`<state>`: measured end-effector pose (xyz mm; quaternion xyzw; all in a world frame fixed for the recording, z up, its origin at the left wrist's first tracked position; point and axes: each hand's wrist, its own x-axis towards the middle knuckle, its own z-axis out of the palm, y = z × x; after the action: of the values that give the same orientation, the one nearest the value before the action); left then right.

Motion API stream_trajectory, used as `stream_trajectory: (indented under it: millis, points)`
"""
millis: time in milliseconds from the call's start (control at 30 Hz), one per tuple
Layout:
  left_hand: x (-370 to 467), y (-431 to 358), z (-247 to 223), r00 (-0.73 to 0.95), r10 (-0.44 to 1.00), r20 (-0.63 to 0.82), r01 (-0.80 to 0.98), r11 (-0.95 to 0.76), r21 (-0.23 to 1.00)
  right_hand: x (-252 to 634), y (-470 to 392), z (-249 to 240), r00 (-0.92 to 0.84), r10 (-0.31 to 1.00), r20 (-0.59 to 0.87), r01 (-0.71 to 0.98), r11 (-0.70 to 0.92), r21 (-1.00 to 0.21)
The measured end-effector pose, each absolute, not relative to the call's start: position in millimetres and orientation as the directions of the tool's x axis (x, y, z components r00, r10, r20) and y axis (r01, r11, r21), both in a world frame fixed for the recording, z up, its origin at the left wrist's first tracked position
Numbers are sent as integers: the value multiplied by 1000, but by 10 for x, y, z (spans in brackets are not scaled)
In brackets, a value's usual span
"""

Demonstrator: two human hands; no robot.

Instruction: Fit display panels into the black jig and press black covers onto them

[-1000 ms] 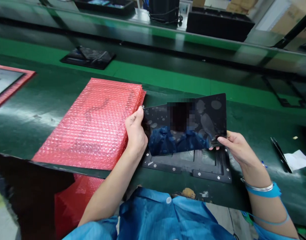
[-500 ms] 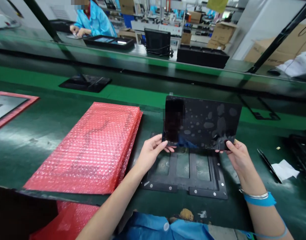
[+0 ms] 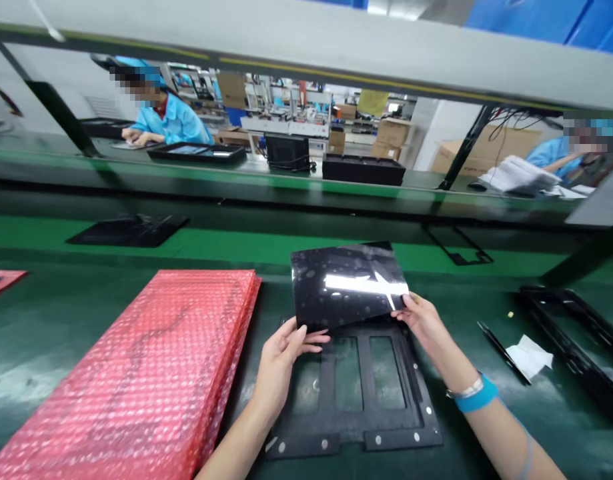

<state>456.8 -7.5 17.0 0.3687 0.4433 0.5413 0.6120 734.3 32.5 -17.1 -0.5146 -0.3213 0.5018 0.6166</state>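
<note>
A glossy black screen panel (image 3: 346,287) is tilted in the air, a bright reflection across its face. My left hand (image 3: 286,347) pinches its lower left corner, thumb in front and fingers spread behind. At the lower right corner, my right hand (image 3: 421,317) grips the same panel. Below it lies a black frame-like fixture (image 3: 353,423) with rectangular openings and several silver discs along its edge. The panel hides the fixture's far side.
Red bubble-wrap pouches (image 3: 151,360) are stacked left of the fixture. To the right lie tweezers (image 3: 503,353), white paper (image 3: 530,357) and black frames (image 3: 576,347). A thin black bracket (image 3: 459,247) lies farther back. Co-workers (image 3: 171,120) sit across the bench.
The panel has turned and tilted, its right end now raised and its face catching light. Both hands kept hold of it. My view has shifted upward and right.
</note>
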Motion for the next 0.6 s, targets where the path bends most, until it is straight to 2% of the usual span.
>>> stream_trajectory:
  millis: [100, 200, 367, 467, 600]
  points:
    - [4507, -42, 162, -73, 990, -118, -354, 85, 931, 7206, 775, -189, 319, 937, -142, -244, -64, -968]
    - [4466, -30, 87, -119, 991, -66, -288, 29, 957, 7079, 1251, -151, 373, 916, -149, -164, -93, -982]
    - [4463, -2, -77, -141, 990, -27, -188, 0, 982, 7196, 1691, -60, 508, 855, -102, 127, -191, -973]
    - [4472, 15, -140, -128, 992, -16, -157, -4, 988, 7503, 1685, -97, 611, 792, -4, 353, -276, -894]
    - [4501, 3, -190, -89, 996, -4, -122, -7, 993, 7951, 1575, -221, 676, 713, 189, 594, -374, -712]
